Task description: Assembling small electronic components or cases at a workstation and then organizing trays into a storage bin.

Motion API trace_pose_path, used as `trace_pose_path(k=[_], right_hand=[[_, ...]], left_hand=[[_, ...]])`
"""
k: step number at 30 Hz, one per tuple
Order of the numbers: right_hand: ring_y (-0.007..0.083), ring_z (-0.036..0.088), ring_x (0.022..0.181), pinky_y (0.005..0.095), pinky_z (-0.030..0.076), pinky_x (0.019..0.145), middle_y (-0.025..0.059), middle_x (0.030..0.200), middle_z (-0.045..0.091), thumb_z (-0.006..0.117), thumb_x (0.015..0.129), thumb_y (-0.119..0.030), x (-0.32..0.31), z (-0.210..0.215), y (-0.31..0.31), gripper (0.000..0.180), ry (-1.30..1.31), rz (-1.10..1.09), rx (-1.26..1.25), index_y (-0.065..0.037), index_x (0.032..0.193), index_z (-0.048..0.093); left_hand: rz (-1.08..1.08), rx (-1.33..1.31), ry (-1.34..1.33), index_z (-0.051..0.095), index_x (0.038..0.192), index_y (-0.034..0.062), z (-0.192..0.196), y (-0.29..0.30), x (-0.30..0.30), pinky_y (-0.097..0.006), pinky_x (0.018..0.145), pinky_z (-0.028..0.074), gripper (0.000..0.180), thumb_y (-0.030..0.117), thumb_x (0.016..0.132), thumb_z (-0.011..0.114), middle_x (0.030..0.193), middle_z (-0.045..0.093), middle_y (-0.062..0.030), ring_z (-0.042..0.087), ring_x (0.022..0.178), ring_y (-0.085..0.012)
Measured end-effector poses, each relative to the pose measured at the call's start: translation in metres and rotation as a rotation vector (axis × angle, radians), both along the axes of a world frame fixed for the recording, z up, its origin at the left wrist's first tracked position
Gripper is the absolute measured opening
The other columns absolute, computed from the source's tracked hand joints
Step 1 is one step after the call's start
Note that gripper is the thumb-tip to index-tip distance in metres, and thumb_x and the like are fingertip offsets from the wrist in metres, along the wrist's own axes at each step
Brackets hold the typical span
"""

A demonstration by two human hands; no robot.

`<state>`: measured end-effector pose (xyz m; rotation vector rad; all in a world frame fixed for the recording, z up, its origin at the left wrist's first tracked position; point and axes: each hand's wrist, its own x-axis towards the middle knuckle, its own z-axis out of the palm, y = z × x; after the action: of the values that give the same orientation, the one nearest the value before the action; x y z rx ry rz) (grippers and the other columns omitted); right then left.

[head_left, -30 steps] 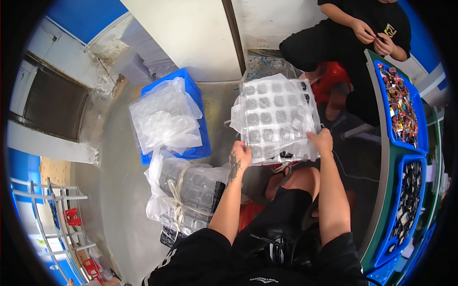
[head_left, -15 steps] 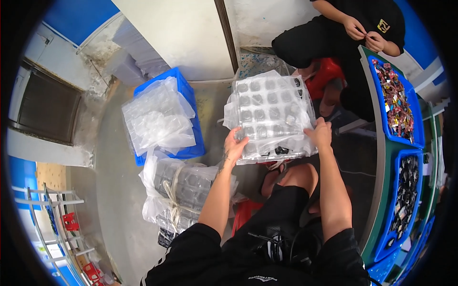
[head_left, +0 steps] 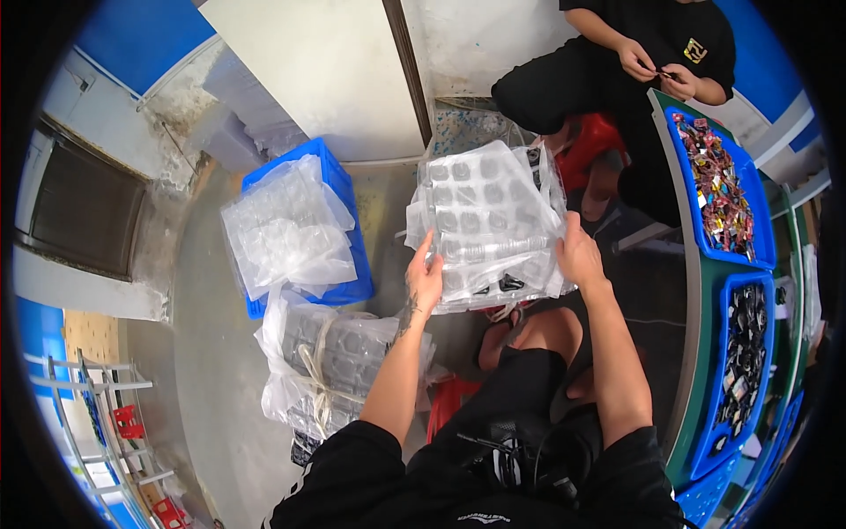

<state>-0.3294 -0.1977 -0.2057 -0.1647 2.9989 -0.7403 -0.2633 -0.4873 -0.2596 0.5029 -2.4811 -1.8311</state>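
Note:
A stack of clear plastic trays (head_left: 480, 198) with rows of rounded pockets rests in front of my knees, covered by loose translucent film. Dark pieces show in some pockets near its near edge and far right corner. My left hand (head_left: 426, 280) grips the stack's near left edge, thumb upward; its other fingers are partly hidden. On the opposite side, my right hand (head_left: 579, 251) is closed around the right edge and the film there. What supports the stack from below is mostly hidden.
Left stands a blue crate (head_left: 357, 251) topped with a film-wrapped tray bundle (head_left: 286, 229). Nearer lies a rope-tied tray bundle (head_left: 339, 361). On the right, a green table (head_left: 674, 388) holds blue bins of red parts (head_left: 723, 194) and black parts (head_left: 745, 353). A seated co-worker (head_left: 608, 70) handles something small.
My left hand has its fingers closer together at the stack's edge. My right hand has come round the right edge. The film over the trays lies differently, and the view has shifted slightly.

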Motion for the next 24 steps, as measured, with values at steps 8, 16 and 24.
trace_pose_path(k=[8, 16, 24], right_hand=[[0.0495, 0.059, 0.093, 0.0549, 0.046, 0.081, 0.0325, 0.104, 0.06, 0.05, 0.082, 0.0, 0.017, 0.014, -0.01, 0.043, 0.229, 0.055, -0.058, 0.0, 0.123, 0.037], [0.0492, 0.059, 0.095, 0.0549, 0.046, 0.081, 0.0325, 0.108, 0.059, 0.052, 0.081, 0.0, 0.035, 0.009, -0.014, 0.046, 0.194, 0.01, -0.056, -0.001, 0.125, 0.036], [0.0492, 0.058, 0.098, 0.0521, 0.046, 0.082, 0.0315, 0.107, 0.059, 0.057, 0.08, 0.0, 0.04, -0.008, -0.004, 0.042, 0.047, -0.094, -0.145, -0.002, 0.117, 0.038]], left_hand=[[0.116, -0.005, 0.201, 0.043, 0.144, 0.0125, -0.018, 0.006, 0.022, -0.023, 0.072, 0.045, 0.05, 0.003, 0.095, 0.052, 0.14, 0.052, -0.0021, 0.051, 0.075, -0.0074], [0.115, 0.052, 0.15, 0.045, 0.142, 0.0103, -0.006, 0.001, 0.035, -0.024, 0.076, 0.046, 0.048, 0.004, 0.095, 0.052, 0.14, 0.053, -0.0045, 0.058, 0.085, -0.008], [0.207, 0.542, -0.168, 0.062, 0.097, 0.0018, 0.002, -0.031, 0.017, -0.023, 0.04, 0.038, 0.03, 0.028, 0.086, 0.072, 0.069, 0.054, 0.0007, 0.048, 0.051, -0.0061]])
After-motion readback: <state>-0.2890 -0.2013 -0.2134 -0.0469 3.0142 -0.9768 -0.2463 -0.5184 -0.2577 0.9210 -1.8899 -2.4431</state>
